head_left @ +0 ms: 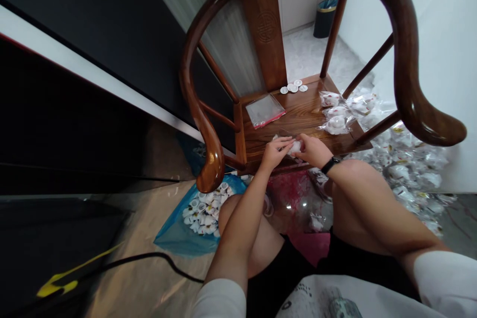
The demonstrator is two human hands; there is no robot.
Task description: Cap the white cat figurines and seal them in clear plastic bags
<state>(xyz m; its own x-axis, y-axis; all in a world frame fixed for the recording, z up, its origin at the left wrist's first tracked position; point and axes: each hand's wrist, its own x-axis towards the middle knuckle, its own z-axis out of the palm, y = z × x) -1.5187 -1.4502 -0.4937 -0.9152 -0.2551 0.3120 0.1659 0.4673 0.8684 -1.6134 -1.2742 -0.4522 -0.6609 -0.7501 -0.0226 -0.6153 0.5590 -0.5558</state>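
Over the front edge of a wooden chair seat, both my hands meet at a small white piece (295, 147) that appears to be in a clear plastic bag. My left hand (276, 152) presses its fingers against the left side of it. From the right, my right hand (313, 151) pinches it between thumb and fingers. The piece is partly covered by the fingers, so its exact kind is hidden. A stack of clear plastic bags (264, 110) with a red edge lies flat on the seat beyond my left hand. Bagged white pieces (336, 121) sit on the seat's right side.
Several white discs (292, 88) lie at the back of the chair seat (301, 112). Curved armrests (210, 159) flank my arms. A blue bag (167, 231) of loose white pieces stands at lower left. Bagged pieces (404, 169) pile up at right. A bin (323, 22) stands behind.
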